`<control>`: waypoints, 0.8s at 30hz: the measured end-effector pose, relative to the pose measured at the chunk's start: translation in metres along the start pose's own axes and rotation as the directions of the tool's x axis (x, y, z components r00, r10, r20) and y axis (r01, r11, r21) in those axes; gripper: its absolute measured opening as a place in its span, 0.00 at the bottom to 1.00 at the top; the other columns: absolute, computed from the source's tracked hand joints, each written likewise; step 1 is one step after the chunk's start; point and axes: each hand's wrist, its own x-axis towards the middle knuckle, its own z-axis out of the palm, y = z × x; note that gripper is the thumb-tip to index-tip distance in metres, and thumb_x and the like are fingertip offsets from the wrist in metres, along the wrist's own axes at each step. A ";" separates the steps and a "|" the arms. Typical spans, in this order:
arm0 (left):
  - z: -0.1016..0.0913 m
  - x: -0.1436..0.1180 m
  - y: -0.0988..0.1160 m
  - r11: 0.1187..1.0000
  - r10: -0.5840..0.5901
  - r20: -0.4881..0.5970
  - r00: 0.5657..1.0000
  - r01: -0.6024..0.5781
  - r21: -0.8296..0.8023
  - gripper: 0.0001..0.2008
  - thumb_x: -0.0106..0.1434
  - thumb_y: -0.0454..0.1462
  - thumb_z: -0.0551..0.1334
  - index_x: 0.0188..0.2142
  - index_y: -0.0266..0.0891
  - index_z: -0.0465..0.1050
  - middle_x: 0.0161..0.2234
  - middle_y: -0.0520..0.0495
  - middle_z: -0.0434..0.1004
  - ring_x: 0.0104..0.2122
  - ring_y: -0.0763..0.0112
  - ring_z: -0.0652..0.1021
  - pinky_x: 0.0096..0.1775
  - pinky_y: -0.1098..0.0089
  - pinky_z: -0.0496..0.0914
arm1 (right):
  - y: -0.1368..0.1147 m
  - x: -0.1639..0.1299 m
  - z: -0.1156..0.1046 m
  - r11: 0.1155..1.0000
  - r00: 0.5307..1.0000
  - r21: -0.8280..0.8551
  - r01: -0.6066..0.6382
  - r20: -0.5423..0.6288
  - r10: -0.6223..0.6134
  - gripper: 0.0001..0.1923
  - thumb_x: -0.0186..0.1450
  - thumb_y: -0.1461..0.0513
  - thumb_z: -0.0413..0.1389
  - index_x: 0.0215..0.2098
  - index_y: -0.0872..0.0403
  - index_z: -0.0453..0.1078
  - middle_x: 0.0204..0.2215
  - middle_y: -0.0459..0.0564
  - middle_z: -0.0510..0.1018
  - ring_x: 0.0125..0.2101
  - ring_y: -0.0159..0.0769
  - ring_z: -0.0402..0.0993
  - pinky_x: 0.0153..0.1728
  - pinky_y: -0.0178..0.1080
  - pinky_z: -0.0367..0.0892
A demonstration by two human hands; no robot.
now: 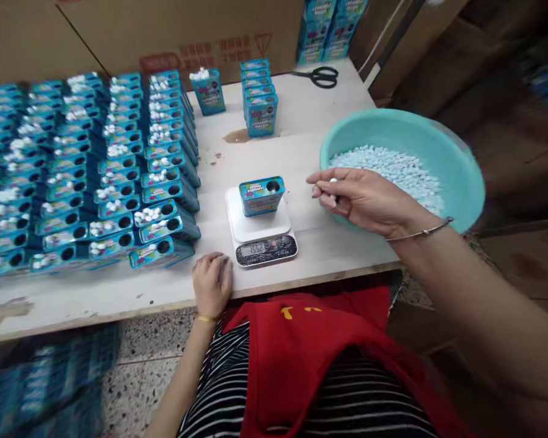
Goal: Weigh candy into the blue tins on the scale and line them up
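My right hand (363,198) is pinched around a few small white candies, in front of the turquoise basin (461,149). Inside the basin lies a heap of pale candies (393,167). A blue box (262,196) with a round hole in its top stands on a white digital scale (260,226), left of that hand. The scale's display is lit, but its digits are blurred. My left hand (211,283) rests at the table's front edge beside the scale, fingers curled in, with nothing visible in it.
Rows of blue boxes (119,176), many topped with white candies, fill the table's left side. Behind the scale stand a short row of boxes (260,112) and a single candy-topped box (209,94). Black scissors (323,77) lie near stacked boxes (317,30) at the back.
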 end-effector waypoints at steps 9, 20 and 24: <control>-0.020 0.029 0.017 0.987 0.039 -0.151 0.988 -0.062 -0.146 0.14 0.63 0.37 0.58 0.49 0.38 0.67 0.42 0.43 0.71 0.44 0.66 0.72 0.46 0.63 0.68 | 0.010 0.001 0.015 0.994 0.988 0.112 -0.012 0.152 -0.005 0.09 0.62 0.61 0.58 0.38 0.59 0.69 0.25 0.44 0.70 0.19 0.20 0.58 0.18 0.28 0.49; -0.031 0.149 0.069 0.884 0.432 0.059 0.900 -0.436 0.168 0.24 0.63 0.45 0.58 0.56 0.39 0.61 0.48 0.39 0.70 0.47 0.57 0.70 0.48 0.57 0.63 | 0.095 -0.009 0.018 0.957 0.982 0.256 -0.134 0.166 0.093 0.22 0.54 0.47 0.61 0.32 0.58 0.69 0.20 0.40 0.65 0.14 0.18 0.49 0.15 0.30 0.37; -0.023 0.214 0.066 0.865 0.449 0.179 0.875 -0.477 0.158 0.18 0.65 0.44 0.54 0.50 0.38 0.64 0.42 0.42 0.71 0.42 0.60 0.71 0.43 0.62 0.64 | 0.129 -0.005 0.016 0.959 0.988 0.239 -0.153 0.035 0.149 0.27 0.50 0.43 0.61 0.31 0.59 0.68 0.18 0.40 0.63 0.13 0.19 0.50 0.16 0.30 0.38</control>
